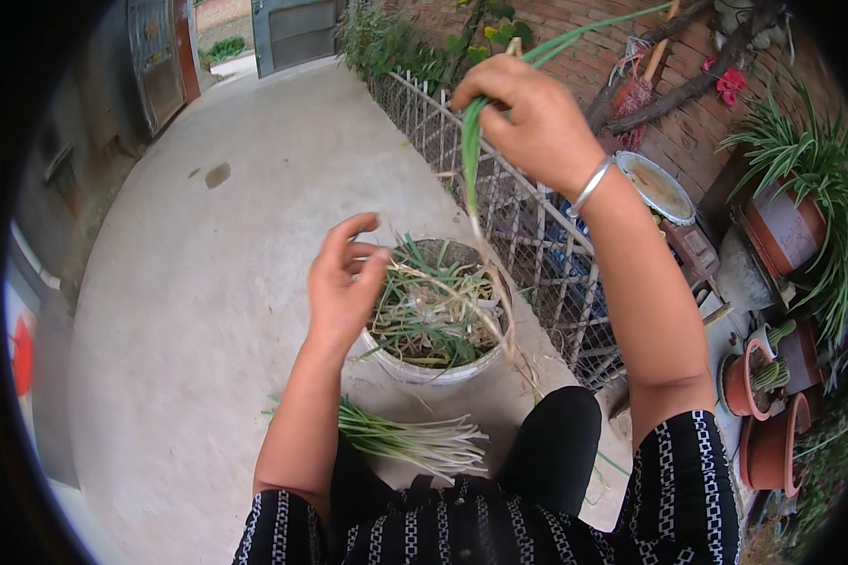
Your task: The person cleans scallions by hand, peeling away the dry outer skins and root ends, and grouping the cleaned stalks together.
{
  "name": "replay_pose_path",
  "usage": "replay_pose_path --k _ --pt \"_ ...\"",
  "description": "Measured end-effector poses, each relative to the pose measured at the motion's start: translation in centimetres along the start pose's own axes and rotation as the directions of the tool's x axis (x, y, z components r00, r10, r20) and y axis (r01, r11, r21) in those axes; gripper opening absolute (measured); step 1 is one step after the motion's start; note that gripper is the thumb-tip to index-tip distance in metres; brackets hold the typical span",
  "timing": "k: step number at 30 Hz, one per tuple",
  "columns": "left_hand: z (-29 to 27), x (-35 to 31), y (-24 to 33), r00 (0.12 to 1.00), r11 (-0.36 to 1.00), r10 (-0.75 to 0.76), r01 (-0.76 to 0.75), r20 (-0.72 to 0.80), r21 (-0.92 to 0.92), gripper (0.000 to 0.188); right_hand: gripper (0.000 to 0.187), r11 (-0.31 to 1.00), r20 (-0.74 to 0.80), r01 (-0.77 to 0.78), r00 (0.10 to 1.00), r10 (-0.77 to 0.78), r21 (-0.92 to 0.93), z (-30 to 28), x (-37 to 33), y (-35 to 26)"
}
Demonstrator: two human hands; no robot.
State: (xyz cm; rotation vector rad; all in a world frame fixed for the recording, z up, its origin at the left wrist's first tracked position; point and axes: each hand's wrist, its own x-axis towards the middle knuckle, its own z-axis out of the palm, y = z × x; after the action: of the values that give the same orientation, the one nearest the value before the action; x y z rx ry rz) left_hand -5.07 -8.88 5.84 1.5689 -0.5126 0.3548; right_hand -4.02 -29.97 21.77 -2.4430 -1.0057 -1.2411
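Note:
My right hand [537, 118] is raised near the fence, its fingers closed around a green onion [471, 155]. Long green leaves stretch away to the upper right, while pale, withered strands dangle from it toward the bucket. Over the bucket's left rim is my left hand [344, 292], fingers loosely curled and thumb apart from the index finger. A dry strand passes close to its thumb tip; I see no firm grip on it. The white bucket [429, 372] holds green and straw-coloured onion trimmings [433, 315]. Cleaned green onions [415, 438] lie in a bundle between my legs and the bucket.
A lattice fence [499, 202] runs along the right of the concrete floor [207, 330]. Beyond it stand potted plants [787, 226], a round tray [655, 184] and a brick wall [575, 56]. A metal gate [297, 33] is at the far end.

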Motion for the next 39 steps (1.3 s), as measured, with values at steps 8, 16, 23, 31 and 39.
replay_pose_path --k 8,16,23,31,39 --pt "1.8 0.3 -2.3 0.920 0.908 -0.280 0.346 0.274 -0.236 0.022 0.035 0.968 -0.012 0.108 0.994 -0.108 0.226 8.4 0.4 -4.4" --pt "-2.3 1.4 -4.8 0.935 0.761 -0.335 0.341 0.116 -0.552 0.022 0.051 0.437 0.908 -0.884 0.308 0.284 0.163 17.6 -18.8 -0.8" --pt "-2.9 1.1 -4.5 0.976 0.818 -0.216 0.178 -0.004 -0.547 0.025 0.027 -0.020 0.867 -0.961 0.239 0.437 0.275 20.3 -23.6 0.9" --pt "-6.5 1.3 -2.5 0.984 0.881 -0.142 0.073 -0.113 -0.468 0.029 0.034 0.710 0.647 -0.663 0.437 0.625 -0.239 20.3 -27.7 4.7" --pt "2.2 -1.6 -3.0 0.805 0.806 -0.376 0.529 0.458 -0.267 0.017 0.037 0.005 0.627 -0.678 0.682 0.377 0.735 12.7 -12.9 -3.4"
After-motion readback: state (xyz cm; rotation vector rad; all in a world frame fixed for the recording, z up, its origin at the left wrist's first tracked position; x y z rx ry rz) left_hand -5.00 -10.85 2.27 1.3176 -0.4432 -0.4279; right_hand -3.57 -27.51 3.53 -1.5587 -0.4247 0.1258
